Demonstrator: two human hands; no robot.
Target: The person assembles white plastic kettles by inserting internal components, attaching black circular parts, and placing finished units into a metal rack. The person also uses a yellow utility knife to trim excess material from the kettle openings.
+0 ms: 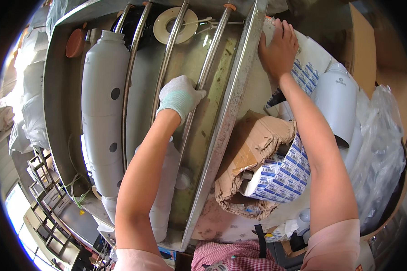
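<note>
My left hand [179, 96], in a pale knitted glove, is over the metal rods [169, 44] that cross a metal trough [229, 98]. Its thumb lies against one rod; the other fingers are hidden, so a grip cannot be told. My bare right hand [280, 50] lies palm down with fingers apart, beside the trough's rim on a pale work surface [254, 91]. Left of my gloved hand is a long grey plastic body [105, 101] with a necked top and dark round spots. Under my left forearm another grey container [166, 196] shows in part.
A torn cardboard box [254, 135] holds a roll of blue-and-white labels [281, 176]. A grey bottle [337, 98] and clear plastic bag [376, 159] are at right. A beige ring [158, 27] and a reddish-brown cup [74, 42] sit at the trough's far end.
</note>
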